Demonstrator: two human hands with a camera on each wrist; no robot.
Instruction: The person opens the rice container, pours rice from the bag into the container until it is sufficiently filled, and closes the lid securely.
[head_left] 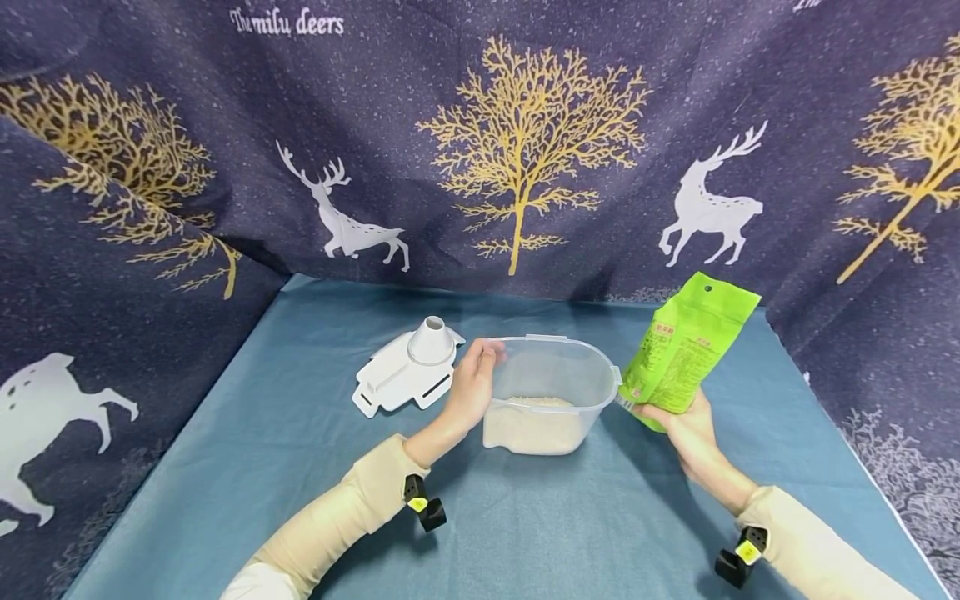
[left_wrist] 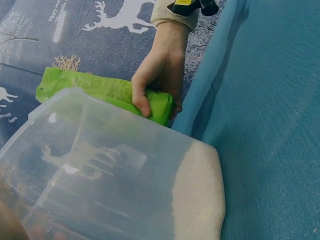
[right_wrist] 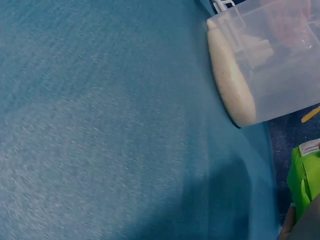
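**Two hands at a clear container of rice, one holding a green bag**

Nearest the camera, at the bottom of the head view, two forearms in beige sleeves reach up from the lower edge over a blue tablecloth; a small black clip with a yellow tag sits at each cuff.

Left of centre lies a white lid with a raised round spout, flat on the cloth and just beside the container. Next to it, the left hand rests against the left wall of a clear plastic container, fingers curled over its rim. The container stands upright at the centre of the frame, and a shallow layer of white rice covers its bottom.

To the right, the right hand grips the lower end of a green bag, fingers and thumb wrapped round it. The bag stands tilted, its top leaning toward the upper right, its lower corner close to the container's right rim.

Behind everything hangs a dark blue cloth printed with white deer and gold trees.
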